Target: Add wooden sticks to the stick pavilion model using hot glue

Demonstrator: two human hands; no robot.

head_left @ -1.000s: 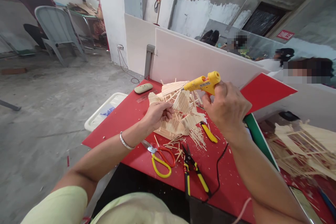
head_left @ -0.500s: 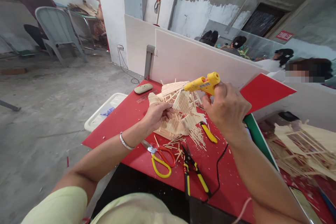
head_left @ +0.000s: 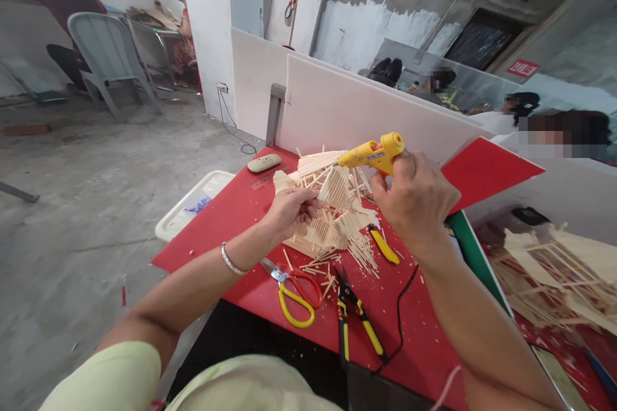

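Note:
My right hand (head_left: 417, 196) is wrapped round a yellow hot glue gun (head_left: 371, 153), its nozzle pointing left and touching or just above the top of a small panel of wooden sticks (head_left: 335, 187). With fingers pinched, my left hand (head_left: 295, 210) holds that panel by its left edge. Behind and below it sits a larger structure of glued wooden sticks (head_left: 313, 237), partly hidden by the panel and my left hand. Loose cut sticks (head_left: 362, 253) lie in front of the structure. I cannot see whether glue is coming out.
On the red tabletop (head_left: 419, 327) lie scissors (head_left: 296, 295), black-and-yellow pliers (head_left: 357, 314), a yellow-handled tool (head_left: 384, 245) and an oblong case (head_left: 263, 163). White boards (head_left: 366, 103) stand behind. Another stick structure (head_left: 554, 270) is at right; several people work beyond.
Hardly anything differs: both hands, the glue gun and the stick panel keep their places. The whole view has shifted very slightly.

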